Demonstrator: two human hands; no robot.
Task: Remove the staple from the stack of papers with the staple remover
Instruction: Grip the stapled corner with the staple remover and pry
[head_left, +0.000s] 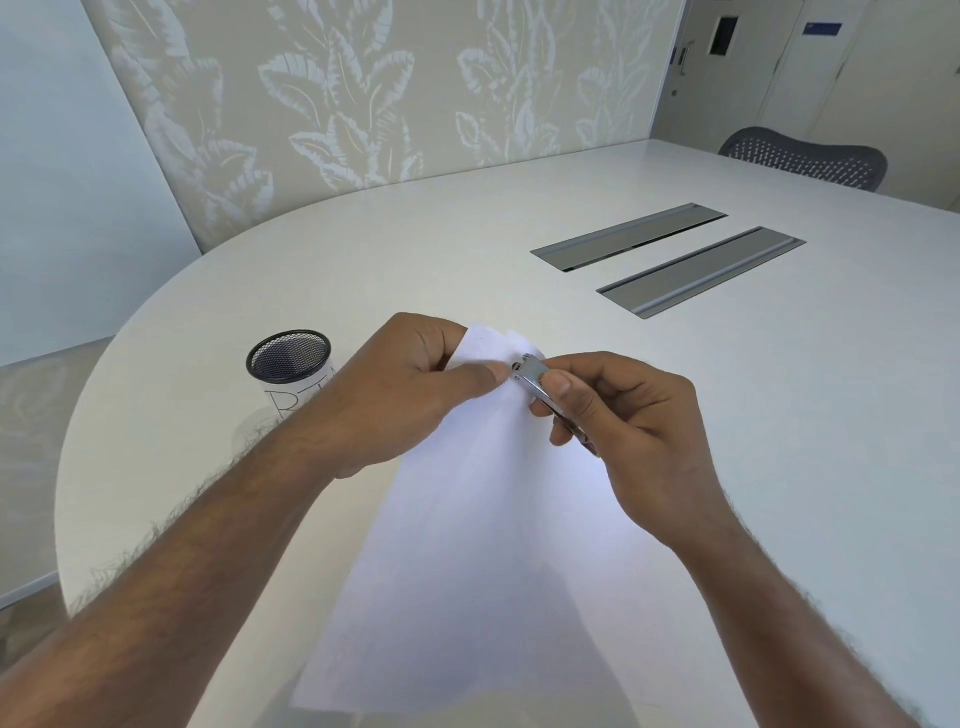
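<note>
A white stack of papers lies on the table, its far corner lifted. My left hand pinches that far corner between thumb and fingers. My right hand grips a small metal staple remover, whose silver head touches the paper's top corner right beside my left thumb tip. The staple itself is too small to make out under the tool.
A black mesh pen cup stands left of my left hand. Two grey metal cable hatches are set into the white table further back right. A dark mesh chair stands at the far edge.
</note>
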